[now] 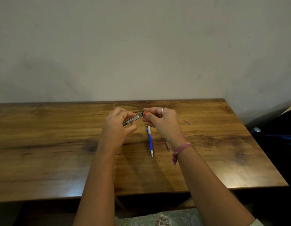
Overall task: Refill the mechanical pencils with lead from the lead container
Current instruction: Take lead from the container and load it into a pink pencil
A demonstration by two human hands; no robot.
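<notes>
Looking down, we see patterned cloth at the bottom edge, then our two forearms reaching over the wooden table. A pink band circles our right wrist. One pencil, white with a blue grip, lies on the table between our arms, tip toward us; its far end is hidden beneath our right hand. Above it we hold one lead container, a slim dark tube with a label, tilted up to the right. Our left hand is curled around its lower part, fingers closed on it. The right hand pinches its upper end between thumb and forefinger. We count one ring on each hand. One small object lies well apart to the right; we cannot tell what it is. Beyond stands a plain wall.
</notes>
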